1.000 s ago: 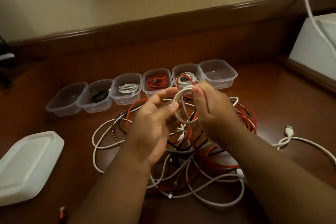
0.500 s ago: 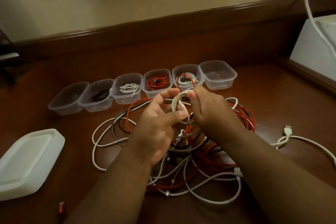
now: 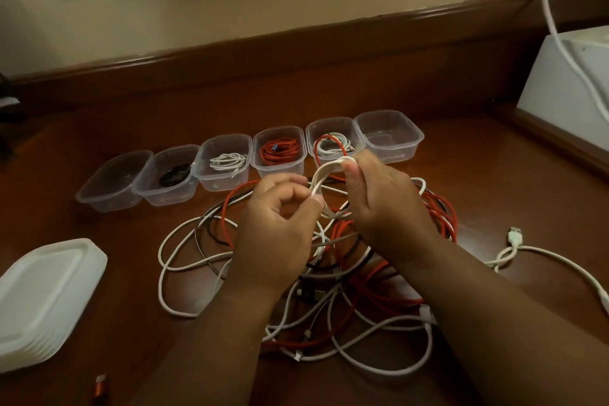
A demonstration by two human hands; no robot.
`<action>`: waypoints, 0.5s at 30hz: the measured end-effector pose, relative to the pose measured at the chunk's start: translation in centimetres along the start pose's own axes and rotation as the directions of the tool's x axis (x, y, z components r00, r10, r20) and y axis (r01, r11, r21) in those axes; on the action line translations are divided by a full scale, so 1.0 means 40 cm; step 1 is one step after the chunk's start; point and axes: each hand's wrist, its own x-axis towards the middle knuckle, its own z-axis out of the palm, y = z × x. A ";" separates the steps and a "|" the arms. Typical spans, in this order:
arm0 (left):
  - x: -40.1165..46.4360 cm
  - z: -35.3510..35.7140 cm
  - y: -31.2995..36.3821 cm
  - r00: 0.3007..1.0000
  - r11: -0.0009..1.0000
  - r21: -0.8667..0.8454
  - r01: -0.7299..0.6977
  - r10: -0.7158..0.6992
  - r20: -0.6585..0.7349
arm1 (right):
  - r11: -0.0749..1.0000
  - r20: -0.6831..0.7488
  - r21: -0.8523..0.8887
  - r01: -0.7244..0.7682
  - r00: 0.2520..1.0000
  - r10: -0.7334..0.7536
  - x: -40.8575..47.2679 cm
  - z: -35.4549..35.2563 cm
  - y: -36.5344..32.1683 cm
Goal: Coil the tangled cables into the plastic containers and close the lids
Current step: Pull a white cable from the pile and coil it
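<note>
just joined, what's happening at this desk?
A person is winding a white cable into a small coil, held up between the left hand and right hand above a tangled pile of cables on the wooden desk. Six open plastic containers stand in a row behind; the four middle ones hold coiled cables, and the two end ones look empty. A stack of lids waits at the left, none fitted yet.

Shiny wood, see-through plastic

The table (image 3: 494, 194) is smooth, shiny brown wood. The six containers (image 3: 389, 135) are clear, glossy plastic. At 8 o'clock, the stacked lids (image 3: 43, 293) look like milky white plastic.
</note>
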 end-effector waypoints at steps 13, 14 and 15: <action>0.006 -0.033 0.041 0.924 0.840 -0.401 0.366 -0.276 0.265 | 0.962 0.058 0.204 -0.181 0.983 0.172 0.012 -0.027 -0.013; 0.004 -0.033 0.041 0.946 0.889 -0.346 0.300 -0.230 0.229 | 0.923 0.088 0.292 -0.251 0.968 0.236 0.015 -0.035 -0.020; 0.004 -0.032 0.041 0.966 0.933 -0.282 0.224 -0.175 0.190 | 0.859 0.125 0.397 -0.323 0.946 0.298 0.016 -0.042 -0.026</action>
